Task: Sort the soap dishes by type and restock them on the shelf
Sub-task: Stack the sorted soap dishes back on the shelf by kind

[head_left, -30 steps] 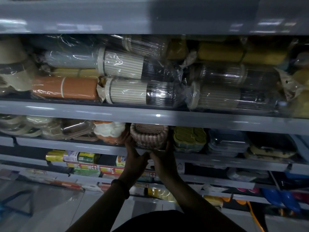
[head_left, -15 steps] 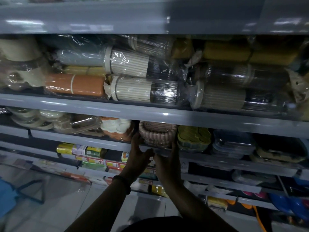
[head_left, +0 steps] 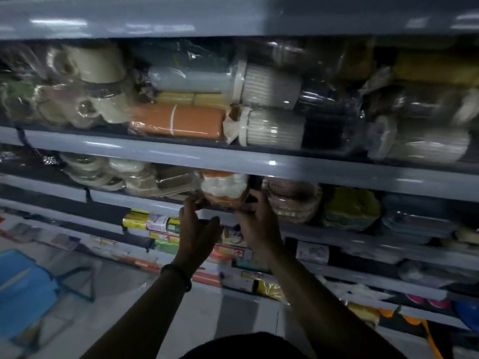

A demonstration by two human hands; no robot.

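Observation:
A stack of orange and white soap dishes (head_left: 223, 187) in clear wrap sits on the middle shelf (head_left: 259, 164). My left hand (head_left: 197, 229) grips its lower left corner and my right hand (head_left: 255, 218) holds its right side. Right of it stands a stack of pink ribbed soap dishes (head_left: 293, 200), then a yellow-green stack (head_left: 351, 208) and a grey-blue stack (head_left: 417, 218). To the left lie clear-lidded brownish dishes (head_left: 176, 183) and round white dishes (head_left: 90, 169).
The shelf above holds wrapped ribbed canisters (head_left: 269, 125), an orange roll (head_left: 178, 120) and cream cups (head_left: 96, 63). Lower shelves carry small packets (head_left: 155, 221). A blue stool or basket (head_left: 26, 288) stands on the floor at the left.
Both hands have left the pink ribbed stack and shifted left onto the orange and white stack. My view has swung left and the frame is blurred.

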